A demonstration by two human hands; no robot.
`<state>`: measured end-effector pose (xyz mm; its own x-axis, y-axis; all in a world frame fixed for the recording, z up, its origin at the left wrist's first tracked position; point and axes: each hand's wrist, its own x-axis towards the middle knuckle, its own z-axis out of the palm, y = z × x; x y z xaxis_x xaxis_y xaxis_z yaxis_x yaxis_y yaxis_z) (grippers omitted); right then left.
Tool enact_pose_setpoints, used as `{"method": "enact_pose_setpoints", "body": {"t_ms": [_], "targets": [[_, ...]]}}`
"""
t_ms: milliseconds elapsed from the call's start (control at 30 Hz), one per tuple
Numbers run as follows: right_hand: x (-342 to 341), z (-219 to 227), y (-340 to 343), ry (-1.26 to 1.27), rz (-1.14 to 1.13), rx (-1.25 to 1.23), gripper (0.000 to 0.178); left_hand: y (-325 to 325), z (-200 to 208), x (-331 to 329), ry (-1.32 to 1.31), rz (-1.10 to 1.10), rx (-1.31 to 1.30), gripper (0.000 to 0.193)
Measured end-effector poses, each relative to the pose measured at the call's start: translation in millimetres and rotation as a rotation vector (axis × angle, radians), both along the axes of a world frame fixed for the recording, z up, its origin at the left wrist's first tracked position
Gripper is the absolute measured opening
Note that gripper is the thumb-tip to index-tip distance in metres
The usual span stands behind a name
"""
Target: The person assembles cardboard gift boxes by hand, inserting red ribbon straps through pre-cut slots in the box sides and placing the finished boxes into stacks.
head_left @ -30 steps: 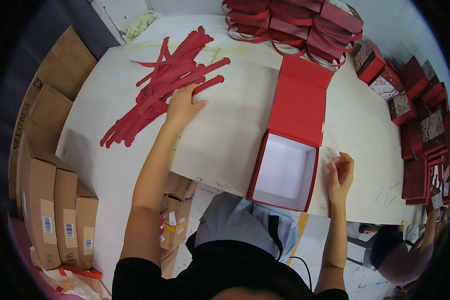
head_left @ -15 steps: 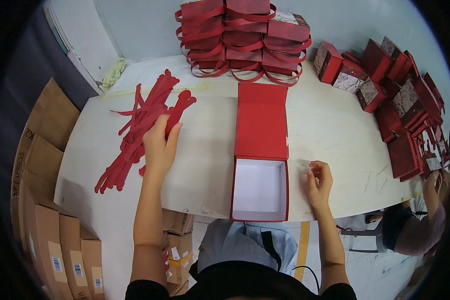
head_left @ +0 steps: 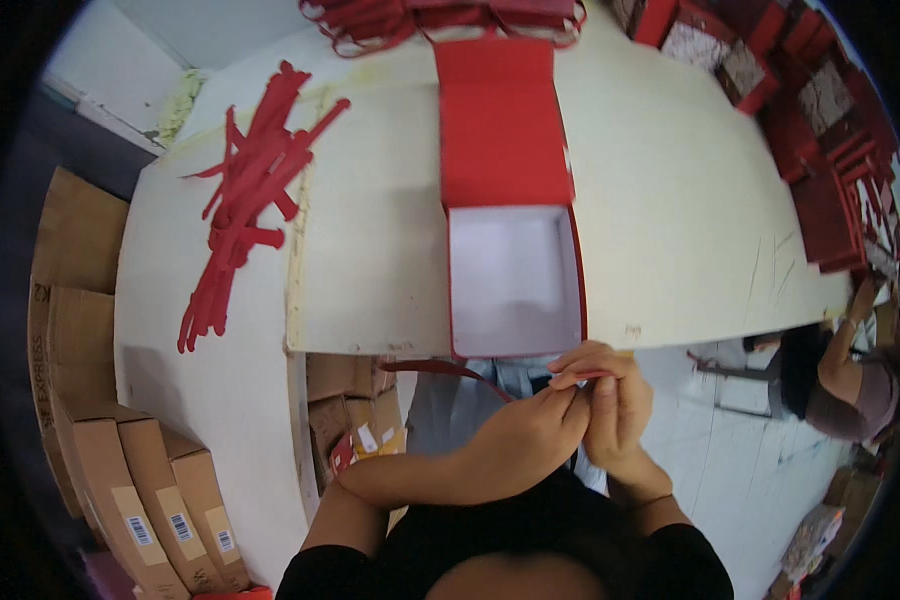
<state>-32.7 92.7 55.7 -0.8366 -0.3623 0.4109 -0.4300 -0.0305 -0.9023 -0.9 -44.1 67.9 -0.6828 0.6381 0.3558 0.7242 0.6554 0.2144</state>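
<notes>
Both hands are bunched together right in front of us, just below the near edge of the table (head_left: pixel 670 250). Our left hand (head_left: pixel 525 440) and right hand (head_left: pixel 615 395) are both pinched shut on the same end of a thin red ribbon (head_left: pixel 440 368), fingertips touching each other.

From that pinch the ribbon trails away to our left in a shallow arc, so its long axis runs roughly sideways, along the table edge. The free end sits on the left hand's side, making that the nearer hand to it.

Just above the hands, almost touching, is the open red box (head_left: pixel 515 280), near wall hard up against the table edge. It looks like stiff card: square tray, plain white lining, with a flat red lid (head_left: pixel 500 125) folded back away from us.

Well off to the left there's a loose pile of red strips (head_left: pixel 240 210), flat and floppy-looking. At the table's far side sits a stack of finished red boxes (head_left: pixel 440 15), with more on the right.
</notes>
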Motion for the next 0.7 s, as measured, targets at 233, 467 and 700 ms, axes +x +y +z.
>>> {"method": "enact_pose_setpoints", "body": {"t_ms": [233, 467, 700], "targets": [[-1.7, -36.6, 60.8, -0.461, -0.271, -0.455, 0.012, -20.8, -8.6, 1.8, -0.805, -0.246, 0.647, 0.031], [-6.4, -65.4, 35.1, -0.3, -0.335, 0.008, 0.004, -18.4, 4.7, -49.5, -0.475, 0.278, 0.213, 0.024], [-5.2, -73.7, 28.6, -0.395, -0.213, -0.317, 0.003, -20.3, 0.0, -51.4, -0.422, 0.214, 0.066, 0.02]]}}
